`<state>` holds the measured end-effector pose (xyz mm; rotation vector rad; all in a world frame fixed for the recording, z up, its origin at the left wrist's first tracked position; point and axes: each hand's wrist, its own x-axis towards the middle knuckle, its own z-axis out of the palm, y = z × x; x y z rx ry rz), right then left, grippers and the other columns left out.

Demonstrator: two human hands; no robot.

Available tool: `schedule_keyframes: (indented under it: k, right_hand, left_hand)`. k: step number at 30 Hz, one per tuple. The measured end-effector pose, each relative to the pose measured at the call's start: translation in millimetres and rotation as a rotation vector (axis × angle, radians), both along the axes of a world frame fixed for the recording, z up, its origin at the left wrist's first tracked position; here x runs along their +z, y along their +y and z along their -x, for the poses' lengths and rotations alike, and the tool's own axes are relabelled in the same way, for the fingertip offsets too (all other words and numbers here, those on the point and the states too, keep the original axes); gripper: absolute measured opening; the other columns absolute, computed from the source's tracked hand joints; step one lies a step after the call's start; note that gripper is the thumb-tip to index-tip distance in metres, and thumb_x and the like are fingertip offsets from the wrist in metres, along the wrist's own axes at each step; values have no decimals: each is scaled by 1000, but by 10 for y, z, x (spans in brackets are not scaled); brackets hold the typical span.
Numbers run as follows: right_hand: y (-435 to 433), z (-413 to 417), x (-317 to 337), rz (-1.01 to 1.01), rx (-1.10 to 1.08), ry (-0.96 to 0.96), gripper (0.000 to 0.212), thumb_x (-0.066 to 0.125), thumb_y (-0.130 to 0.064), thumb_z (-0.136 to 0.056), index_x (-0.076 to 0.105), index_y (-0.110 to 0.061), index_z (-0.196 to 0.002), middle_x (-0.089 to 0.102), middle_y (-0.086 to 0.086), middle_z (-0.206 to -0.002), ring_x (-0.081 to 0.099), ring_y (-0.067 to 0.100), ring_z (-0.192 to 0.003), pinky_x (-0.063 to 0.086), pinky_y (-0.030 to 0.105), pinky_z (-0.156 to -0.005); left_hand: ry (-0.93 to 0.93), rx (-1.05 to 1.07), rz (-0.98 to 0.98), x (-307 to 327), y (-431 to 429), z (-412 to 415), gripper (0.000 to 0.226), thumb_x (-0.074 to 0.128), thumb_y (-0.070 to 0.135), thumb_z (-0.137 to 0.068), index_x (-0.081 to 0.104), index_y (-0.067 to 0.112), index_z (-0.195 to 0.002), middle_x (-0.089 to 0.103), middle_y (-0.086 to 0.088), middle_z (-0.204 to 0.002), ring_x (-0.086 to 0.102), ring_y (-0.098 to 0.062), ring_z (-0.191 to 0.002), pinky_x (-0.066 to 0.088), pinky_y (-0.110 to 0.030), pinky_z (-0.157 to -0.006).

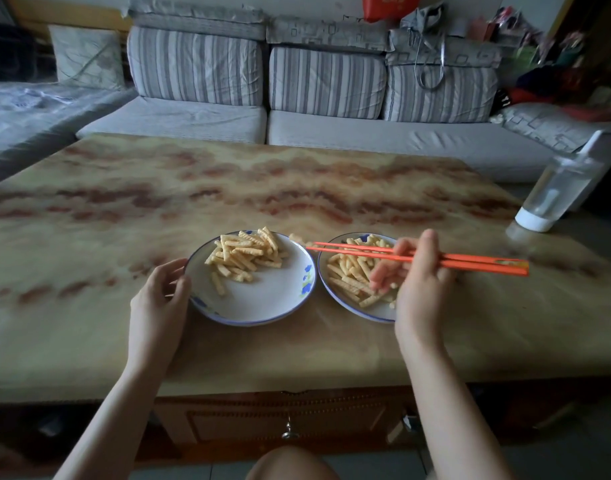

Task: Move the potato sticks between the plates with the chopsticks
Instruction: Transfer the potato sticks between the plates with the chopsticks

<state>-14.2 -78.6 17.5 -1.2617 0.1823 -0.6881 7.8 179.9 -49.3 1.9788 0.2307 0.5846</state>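
Right hand (418, 289) grips orange chopsticks (470, 263) above right plate (373, 311); left hand (158, 296) holds left plate (262, 299).

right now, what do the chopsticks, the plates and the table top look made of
Chopsticks: probably plastic, smooth, going by the even bright orange colour.
Plates: glazed ceramic or enamel, I cannot tell which; glossy white with a blue rim and painted blue flowers.
Table top: polished stone or a stone-look surface; wavy red-brown veining and a soft sheen.
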Motion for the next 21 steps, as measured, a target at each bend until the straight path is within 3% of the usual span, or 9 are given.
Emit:
schedule_keyframes:
  k: [7, 10, 15, 21]
  right_hand:
    - [-419, 118, 91, -7, -178, -15, 43, 30, -27, -102, 47, -10, -66, 52, 5, -36, 47, 18, -30, 32, 19, -35]
    - [-456, 131, 62, 57, -137, 32, 44, 30, -26, -102, 47, -10, -65, 52, 6, -36, 48, 19, -30, 30, 19, -35]
    - [-422, 119, 1, 181, -33, 102, 47, 31, -28, -103, 47, -7, -65, 52, 10, -37, 44, 20, -28, 25, 16, -33]
    - [-307, 170, 92, 93, -4, 28, 43, 32, -27, -103, 49, -7, -68, 50, 8, -38, 44, 19, -30, 30, 16, -35]
  left_hand:
    - [6, -2, 11, 2, -6, 5, 29, 53, 14, -93, 62, 17, -121, 60, 11, -104, 53, -2, -91, 34, -7, -71]
    - [11, 2, 19, 0, -5, 2, 29, 53, 14, -93, 62, 17, -121, 62, 8, -105, 55, -4, -92, 36, -17, -77]
    - [12, 4, 19, -8, -9, 2, 29, 54, 14, -93, 63, 16, -120, 64, 5, -106, 55, -6, -92, 36, -19, -78]
    - [16, -3, 20, -1, -4, -1, 30, 53, 14, -93, 62, 16, -121, 64, 5, -108, 55, -6, -93, 37, -19, -79]
